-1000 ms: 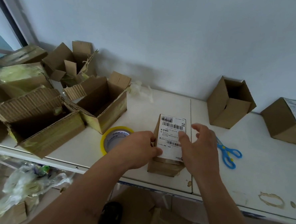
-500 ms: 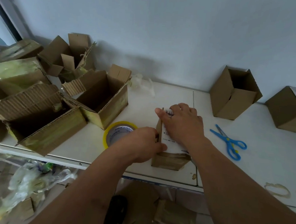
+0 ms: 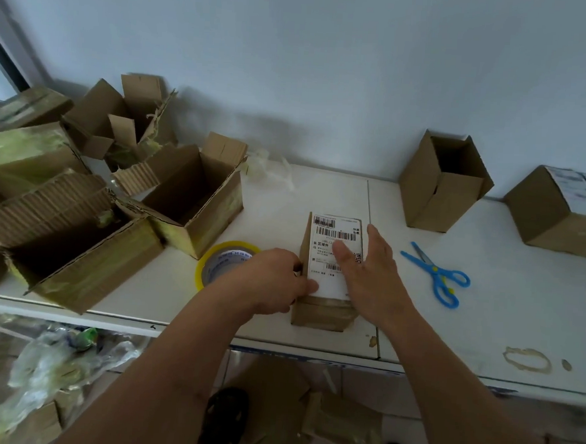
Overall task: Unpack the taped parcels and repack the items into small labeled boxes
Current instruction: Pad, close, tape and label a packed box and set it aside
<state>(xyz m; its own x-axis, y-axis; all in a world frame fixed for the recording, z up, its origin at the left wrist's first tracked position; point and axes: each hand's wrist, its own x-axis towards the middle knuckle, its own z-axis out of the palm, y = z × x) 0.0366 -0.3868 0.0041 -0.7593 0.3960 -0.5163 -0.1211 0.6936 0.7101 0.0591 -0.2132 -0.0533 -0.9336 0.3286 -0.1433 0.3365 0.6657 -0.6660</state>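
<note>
A small closed cardboard box stands near the front edge of the white table, with a white barcode label stuck on its top. My left hand grips the box's left side, thumb pressed on the label's lower left corner. My right hand lies flat and open on the right part of the label, fingers straight and pointing away from me. A roll of clear tape with a yellow rim lies just left of the box, partly hidden by my left hand.
Blue scissors lie right of the box. An open small box and a closed labeled box stand at the back right. Several torn, taped parcels crowd the left side. Plastic wrap and cardboard scraps lie on the floor below.
My right hand has slid back along the label from its far end toward me and to the right, uncovering the barcodes. My left hand has stayed on the box's left side.
</note>
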